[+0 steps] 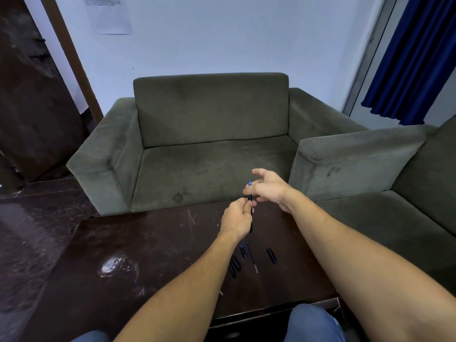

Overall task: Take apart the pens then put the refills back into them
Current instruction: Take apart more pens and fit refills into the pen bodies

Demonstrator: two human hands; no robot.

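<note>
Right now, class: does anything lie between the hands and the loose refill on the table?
Nothing visible does. The refill lies on the table among loose dark pen parts, below the left hand, which grips a pen.

Ahead of you stands a grey-green armchair point(212, 144) with a worn, stained seat, its back against a white wall point(222, 40). To your right, a second sofa point(370, 156) of the same fabric sits just beside it, one armrest close to the armchair's. Up on the wall you see a sheet of paper point(108, 14) with small print, too blurred to read. A brown door frame point(71, 60) slants down at the left, with a dark door point(32, 90) beside it. Blue curtains point(414, 60) hang at the upper right. Below you lies a dark, scratched table point(153, 255) with a bright glare spot on its left part. The floor point(32, 230) at the left is dark and glossy.
</note>
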